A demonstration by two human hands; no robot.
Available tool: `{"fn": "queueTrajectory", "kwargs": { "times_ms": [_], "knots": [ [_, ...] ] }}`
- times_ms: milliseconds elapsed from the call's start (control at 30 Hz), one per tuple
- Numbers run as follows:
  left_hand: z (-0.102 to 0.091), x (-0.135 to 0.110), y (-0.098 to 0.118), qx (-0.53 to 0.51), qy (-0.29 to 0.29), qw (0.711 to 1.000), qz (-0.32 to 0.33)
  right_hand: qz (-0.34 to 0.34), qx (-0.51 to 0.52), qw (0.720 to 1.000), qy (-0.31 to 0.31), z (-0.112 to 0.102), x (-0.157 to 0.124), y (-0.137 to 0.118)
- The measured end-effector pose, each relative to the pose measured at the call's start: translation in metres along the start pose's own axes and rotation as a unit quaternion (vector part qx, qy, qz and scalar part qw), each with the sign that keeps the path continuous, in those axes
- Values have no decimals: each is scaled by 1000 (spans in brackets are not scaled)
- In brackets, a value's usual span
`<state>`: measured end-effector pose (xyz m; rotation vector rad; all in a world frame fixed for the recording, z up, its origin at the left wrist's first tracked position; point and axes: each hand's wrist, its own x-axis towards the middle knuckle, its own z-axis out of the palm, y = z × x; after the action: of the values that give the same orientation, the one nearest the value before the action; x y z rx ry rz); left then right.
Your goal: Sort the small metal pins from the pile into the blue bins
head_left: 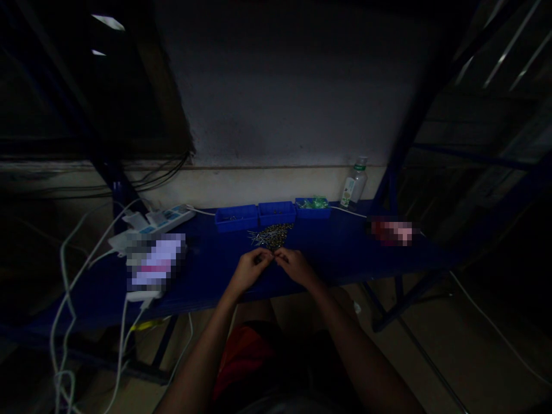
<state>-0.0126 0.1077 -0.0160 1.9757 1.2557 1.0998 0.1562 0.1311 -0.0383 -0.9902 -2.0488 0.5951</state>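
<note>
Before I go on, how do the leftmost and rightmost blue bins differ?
Contents: the leftmost bin shows a few thin pieces; the rightmost bin holds crinkled green material.
Size: the leftmost bin looks wider in view than the rightmost bin.
Place: the leftmost bin is nearer the power strip, the rightmost bin nearer the bottle.
Both are open-topped.

Clock directions run from the hands: two bare hands, a left hand and a right hand; one mixed heap of thin silvery rods and dark brassy bits at 12 o'clock, its pieces too dim to number; three blue rectangular plastic bins from 11 to 1; one clear plastic bottle with a green band at 2; one long white power strip at 10, bearing at least two white plugs
</note>
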Motion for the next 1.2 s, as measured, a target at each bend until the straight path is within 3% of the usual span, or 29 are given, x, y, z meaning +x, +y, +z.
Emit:
{"fn": "queueTrajectory", "kwargs": {
  "times_ms": [167, 367, 600, 767, 1000, 1200],
  "knots": [
    [0, 1, -3, 4, -1, 1000, 4, 0, -10, 1000, -18, -1, 0, -4],
    [0, 1, -3, -1, 51, 999, 8, 7, 1, 1000, 0, -1, 0, -4],
    [1, 1, -6, 4, 9, 1000, 5, 13, 9, 1000, 20, -2, 0, -4],
    [-1, 2, -8, 48, 8, 998, 26, 11, 14, 1000, 20, -2, 0, -3],
    [0, 3, -9, 53, 0, 999, -6, -1, 37, 999, 28, -1, -1, -3],
    [1, 2, -5, 51, -1, 999, -13, 37, 90, 994, 47, -1, 2, 2]
  ]
}}
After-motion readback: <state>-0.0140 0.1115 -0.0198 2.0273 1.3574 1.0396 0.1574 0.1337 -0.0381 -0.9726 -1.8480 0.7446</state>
